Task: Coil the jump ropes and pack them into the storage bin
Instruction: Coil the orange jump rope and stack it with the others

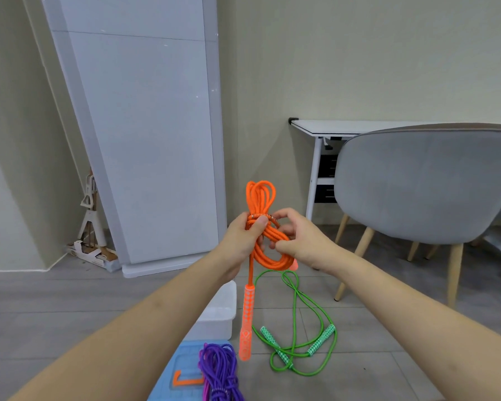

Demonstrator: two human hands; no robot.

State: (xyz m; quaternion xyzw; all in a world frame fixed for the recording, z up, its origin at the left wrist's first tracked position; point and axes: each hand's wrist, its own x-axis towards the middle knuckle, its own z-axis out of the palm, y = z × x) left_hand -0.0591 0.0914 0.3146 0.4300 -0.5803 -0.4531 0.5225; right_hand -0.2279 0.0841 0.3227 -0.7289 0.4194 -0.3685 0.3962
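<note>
Left hand point(248, 231) grasps the orange rope point(261, 227) coil held above the floor while right hand point(295, 238) pinches a loop; slackened grip risks the coil unravelling.

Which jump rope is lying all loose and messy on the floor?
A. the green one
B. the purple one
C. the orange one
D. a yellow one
A: the green rope sprawls uncoiled on the floor, while the orange rope is bundled in the left hand and right hand, and the purple rope lies coiled on the blue lid.
</note>
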